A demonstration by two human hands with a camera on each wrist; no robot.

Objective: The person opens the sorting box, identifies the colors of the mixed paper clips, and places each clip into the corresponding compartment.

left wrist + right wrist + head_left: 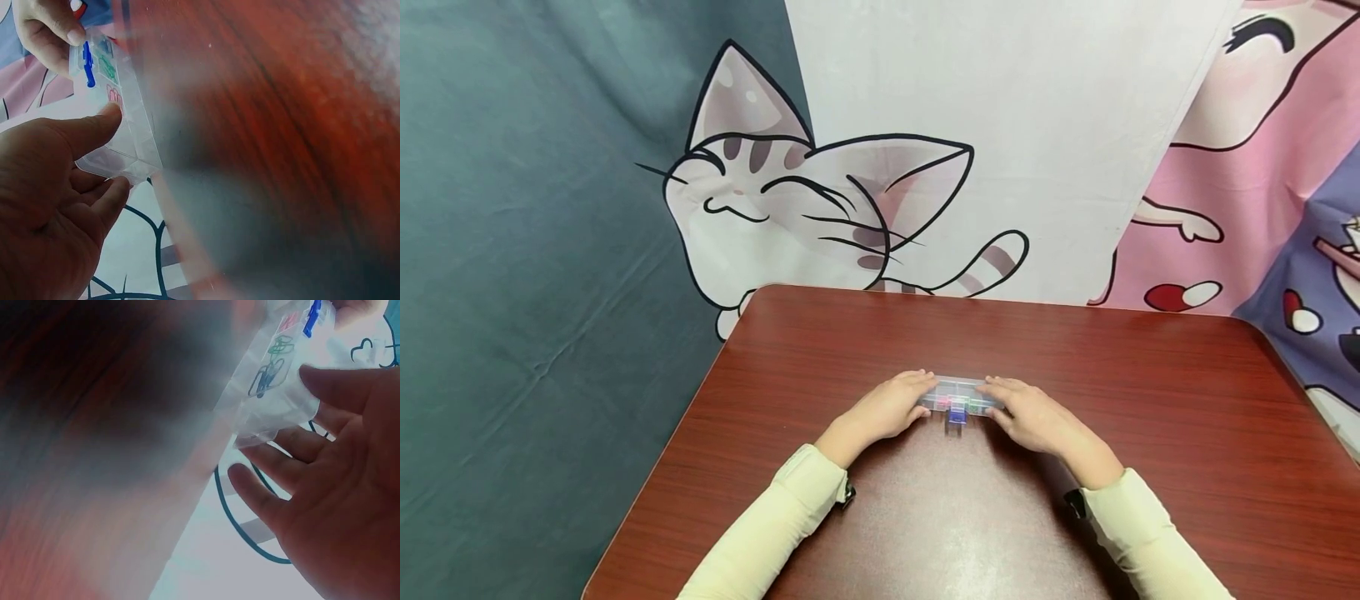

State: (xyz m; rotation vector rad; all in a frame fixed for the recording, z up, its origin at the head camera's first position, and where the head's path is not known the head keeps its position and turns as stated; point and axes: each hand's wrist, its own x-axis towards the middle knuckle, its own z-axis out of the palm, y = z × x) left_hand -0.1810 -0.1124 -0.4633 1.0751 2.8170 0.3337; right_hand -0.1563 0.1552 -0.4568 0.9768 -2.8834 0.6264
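Observation:
A clear plastic compartment box (958,385) sits near the middle of the table, with a blue latch (957,414) on its front side. Through its wall show a pink paper clip (114,94), a green paper clip (281,345) and a blue paper clip (267,380). My left hand (889,406) holds the box's left end, thumb at the front and fingers round the far side. At the other end my right hand (1032,414) grips it in the same way. Whether the lid is fastened cannot be told.
The reddish-brown wooden table (820,350) has rounded far corners. Behind it hangs cloth printed with a cartoon cat (790,208), with a plain dark teal curtain (535,292) at the left. Dark straps (846,493) are on both wrists, by the pale sleeves.

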